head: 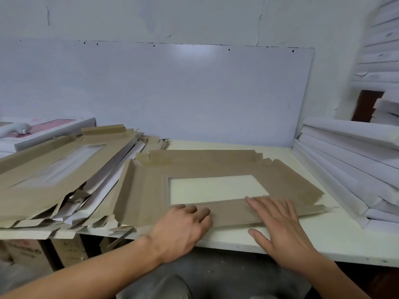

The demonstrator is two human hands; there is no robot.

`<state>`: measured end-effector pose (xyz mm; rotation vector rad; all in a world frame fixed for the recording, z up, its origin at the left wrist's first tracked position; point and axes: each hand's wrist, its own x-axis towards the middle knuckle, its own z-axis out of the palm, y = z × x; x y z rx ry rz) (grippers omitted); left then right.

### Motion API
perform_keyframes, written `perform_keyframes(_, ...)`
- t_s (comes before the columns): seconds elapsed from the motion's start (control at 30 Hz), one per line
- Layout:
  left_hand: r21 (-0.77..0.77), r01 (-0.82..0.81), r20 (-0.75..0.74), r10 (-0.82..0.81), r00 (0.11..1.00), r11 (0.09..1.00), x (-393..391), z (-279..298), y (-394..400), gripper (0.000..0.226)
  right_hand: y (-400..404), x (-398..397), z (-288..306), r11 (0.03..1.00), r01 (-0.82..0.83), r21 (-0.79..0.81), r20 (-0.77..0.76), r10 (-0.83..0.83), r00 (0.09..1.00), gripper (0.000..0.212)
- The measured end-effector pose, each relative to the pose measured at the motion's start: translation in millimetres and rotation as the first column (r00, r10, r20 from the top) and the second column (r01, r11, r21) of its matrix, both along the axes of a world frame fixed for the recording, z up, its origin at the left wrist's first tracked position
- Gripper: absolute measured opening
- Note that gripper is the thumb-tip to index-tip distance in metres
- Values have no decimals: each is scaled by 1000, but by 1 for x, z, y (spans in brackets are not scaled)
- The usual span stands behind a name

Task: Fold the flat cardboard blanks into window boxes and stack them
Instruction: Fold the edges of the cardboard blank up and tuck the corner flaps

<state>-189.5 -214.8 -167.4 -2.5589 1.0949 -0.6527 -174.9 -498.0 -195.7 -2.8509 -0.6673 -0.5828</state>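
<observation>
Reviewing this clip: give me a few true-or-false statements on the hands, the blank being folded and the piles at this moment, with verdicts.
1. Both hands, left hand and right hand, rest on the near flap of the cardboard blank. True.
2. The blank's window faces the wall, upright. False: it lies flat on the table.
3. The pile of flat blanks lies to the person's left. True.
4. The white folded boxes are stacked on the left. False: they are on the right.

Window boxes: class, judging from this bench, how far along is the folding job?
Done: a stack of folded white boxes sits at the right. In hand: one brown blank lies flat on the table, its near flap pressed down by the left hand and right hand. Left: a pile of unfolded blanks waits at the left.
</observation>
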Motion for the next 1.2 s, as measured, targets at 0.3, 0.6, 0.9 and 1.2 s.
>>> perform_keyframes(0.3, -82, -60, -57, 56, 997, 995, -3, -7, -2, 13, 18, -8, 1, 999, 19, 36, 150, -25, 988, 24)
perform_keyframes(0.6, -165, -141, -110, 124, 986, 976, -5, -7, -8, 22, 23, -5, 5, 998, 57, 26, 119, -59, 991, 18)
perform_keyframes(0.9, -228, -231, -92, 215, 972, 946, -7, -13, -8, 29, 33, -7, 0, 984, 170, 50, 175, -176, 969, 19)
perform_keyframes(1.2, -154, -353, -248, 310, 918, 923, -1, -19, -2, 78, 41, -1, -3, 957, 291, -15, 157, -285, 946, 25)
